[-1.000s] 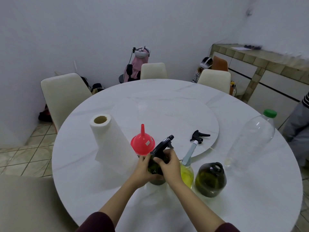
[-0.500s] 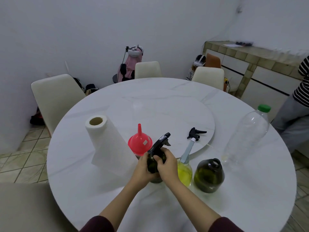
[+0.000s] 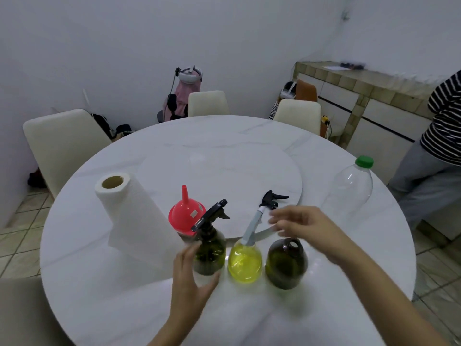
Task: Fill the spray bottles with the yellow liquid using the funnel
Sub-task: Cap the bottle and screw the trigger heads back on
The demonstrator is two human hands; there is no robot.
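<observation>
Head view: the left hand and right hand are held with fingers apart, nothing gripped; the tilted sprayer could be knocked, spilling the yellow bottle.

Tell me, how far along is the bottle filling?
Done, it seems: the dark green spray bottle wears its black sprayer, and the clear bottle holds yellow liquid with a sprayer set in its neck. In hand: nothing; the left hand is open beside the green bottle, the right hand blurred above the brown jug. Left: the red funnel sits idle; the jug is uncapped, its level unclear.
</observation>
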